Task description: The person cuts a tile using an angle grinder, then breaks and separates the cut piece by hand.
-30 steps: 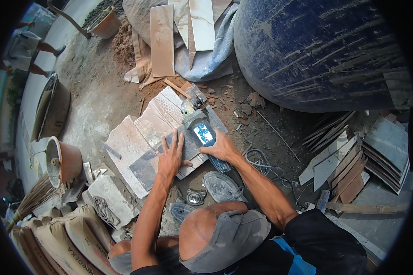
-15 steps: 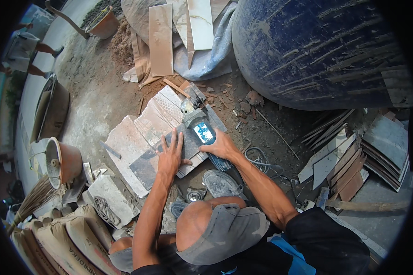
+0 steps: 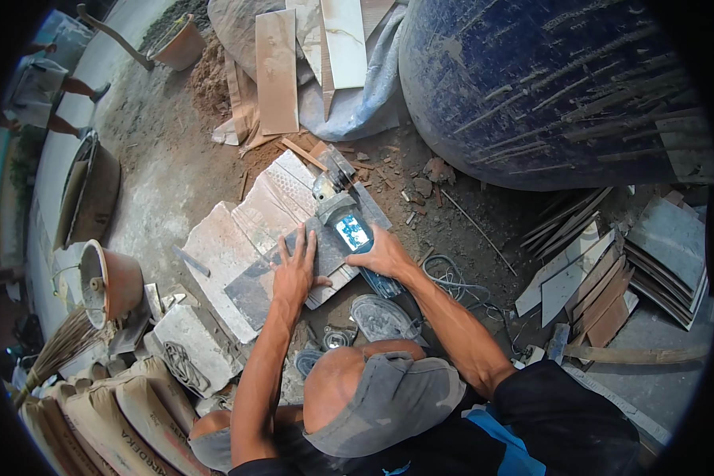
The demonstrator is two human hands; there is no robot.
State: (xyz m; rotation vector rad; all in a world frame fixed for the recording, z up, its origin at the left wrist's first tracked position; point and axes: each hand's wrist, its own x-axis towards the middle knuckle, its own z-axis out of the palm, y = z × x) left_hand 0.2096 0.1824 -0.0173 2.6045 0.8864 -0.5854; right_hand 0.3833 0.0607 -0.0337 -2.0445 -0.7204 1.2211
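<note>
My right hand (image 3: pixel 382 255) is wrapped round the body of a blue angle grinder (image 3: pixel 351 230), whose grey metal head lies away from me over a dark grey tile (image 3: pixel 266 274). Flat on that tile rests my left hand (image 3: pixel 295 266), fingers spread and holding nothing. Beneath the tile are broken pale slabs (image 3: pixel 238 218) with a ribbed, dusty surface. The grinder's disc is hard to make out against the tile's far end. A small dark strip (image 3: pixel 192 262) lies on the slab to the left.
A large blue drum (image 3: pixel 547 87) stands far right. Stacked tile pieces (image 3: pixel 666 262) lean at the right, near a looped cable (image 3: pixel 452 282). At left are an orange bucket (image 3: pixel 120 282), paper sacks (image 3: pixel 127 412) and a tub (image 3: pixel 91 190). Another person (image 3: pixel 44 87) is at far left.
Both hands and the grinder keep nearly the same place. The view has shifted very slightly, and the person at far left has moved a little.
</note>
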